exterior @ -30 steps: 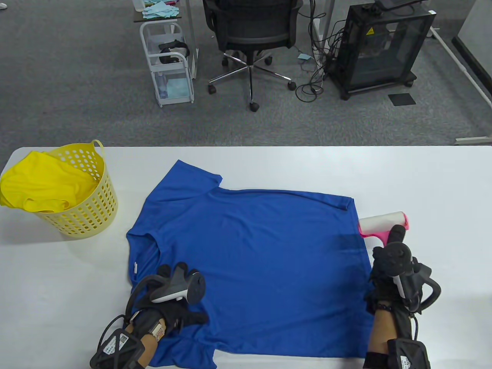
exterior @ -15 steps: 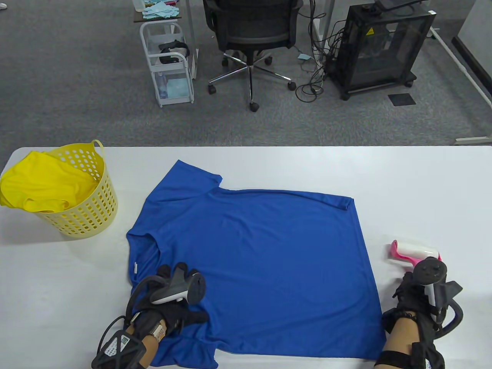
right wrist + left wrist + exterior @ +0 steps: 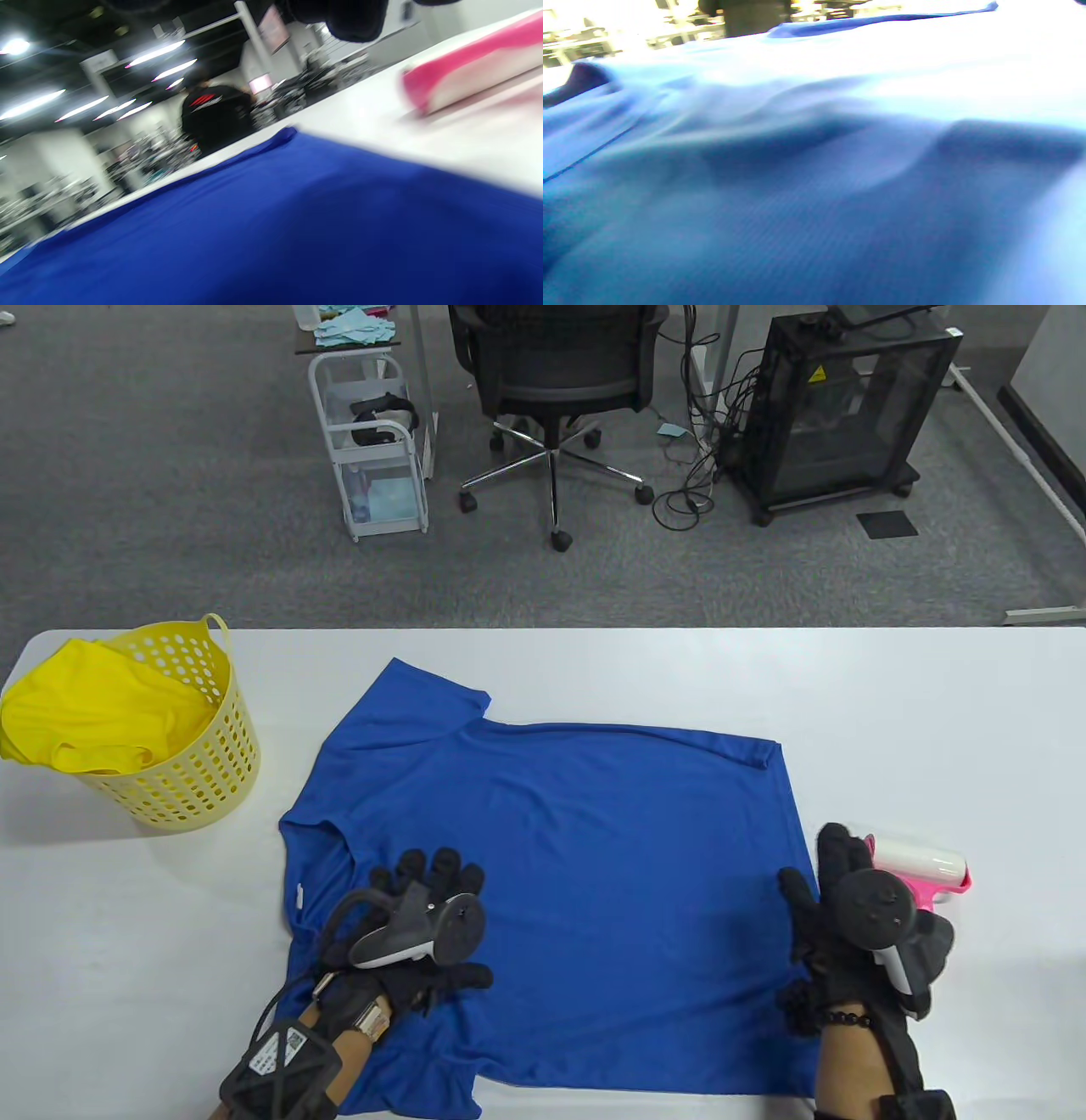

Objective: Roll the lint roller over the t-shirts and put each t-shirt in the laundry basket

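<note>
Both hands, left hand (image 3: pixel 424 920) and right hand (image 3: pixel 836 912), lie flat and empty on the blue t-shirt (image 3: pixel 577 848), the lint roller (image 3: pixel 920 869) set down beside it, apparently ready for gathering toward the laundry basket (image 3: pixel 191 763).

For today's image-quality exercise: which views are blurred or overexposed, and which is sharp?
Table view: sharp, evenly lit, blue t-shirt crisp. Left wrist view: soft, with the shirt's far part blown out to white. Right wrist view: motion-blurred, lint roller smeared, ceiling lights glaring.

1. There were two t-shirts: one blue t-shirt (image 3: pixel 551 882) and one yellow t-shirt (image 3: pixel 93 712).
2. One lint roller (image 3: pixel 920 867).
3. One laundry basket (image 3: pixel 199 780).
4. Two gloved hands: left hand (image 3: pixel 416 916), right hand (image 3: pixel 836 916).
</note>
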Available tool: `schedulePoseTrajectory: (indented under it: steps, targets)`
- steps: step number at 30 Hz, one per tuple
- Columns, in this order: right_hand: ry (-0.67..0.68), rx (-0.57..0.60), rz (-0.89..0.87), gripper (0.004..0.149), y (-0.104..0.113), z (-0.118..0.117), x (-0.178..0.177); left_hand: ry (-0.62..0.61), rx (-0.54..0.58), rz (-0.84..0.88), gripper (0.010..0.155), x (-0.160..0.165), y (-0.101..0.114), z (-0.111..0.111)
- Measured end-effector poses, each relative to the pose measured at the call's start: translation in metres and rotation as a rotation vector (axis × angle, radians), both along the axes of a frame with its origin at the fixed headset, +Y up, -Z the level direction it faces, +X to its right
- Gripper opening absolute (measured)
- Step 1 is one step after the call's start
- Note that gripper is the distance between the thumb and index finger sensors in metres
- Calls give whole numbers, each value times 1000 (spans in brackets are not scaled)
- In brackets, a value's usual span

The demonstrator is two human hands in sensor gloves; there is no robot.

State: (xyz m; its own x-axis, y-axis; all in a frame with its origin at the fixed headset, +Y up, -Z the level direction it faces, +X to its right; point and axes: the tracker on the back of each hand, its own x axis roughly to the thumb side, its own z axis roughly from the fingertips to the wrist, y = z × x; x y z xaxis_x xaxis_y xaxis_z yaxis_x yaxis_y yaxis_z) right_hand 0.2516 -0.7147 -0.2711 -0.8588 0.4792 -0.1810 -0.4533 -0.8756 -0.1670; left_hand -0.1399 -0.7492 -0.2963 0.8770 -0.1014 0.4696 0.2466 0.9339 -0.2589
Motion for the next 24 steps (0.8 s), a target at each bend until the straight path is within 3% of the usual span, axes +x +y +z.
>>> schedulePoseTrajectory:
  steps: [4,8,9,12,15,16,17,19,21,24]
  targets:
    - [174,-175,10,69,-15,-6,-37,4,-157,-173,111,36,-17,-28]
    - [213,-251,109,69,-25,-10,-48,26,-198,-213,111,50,-36,-46]
    - [213,-252,125,70,-26,-10,-47,59,-158,-195,110,50,-32,-47]
    - [197,-251,87,70,-27,-12,-41,9,82,-165,94,52,-20,-50]
    - [173,-254,48,70,-28,-13,-35,21,47,-144,67,48,-15,-46]
    - [168,-256,52,70,-28,-13,-33,29,35,-101,53,44,-13,-44]
    - [164,-255,60,70,-28,-13,-32,58,34,-67,48,39,-12,-43]
    - [158,-254,67,69,-28,-13,-31,98,7,9,47,24,-7,-41]
    - [158,-254,67,69,-28,-12,-31,158,38,196,46,4,5,-38]
    - [160,-261,66,69,-28,-13,-32,232,176,612,47,-29,46,-30]
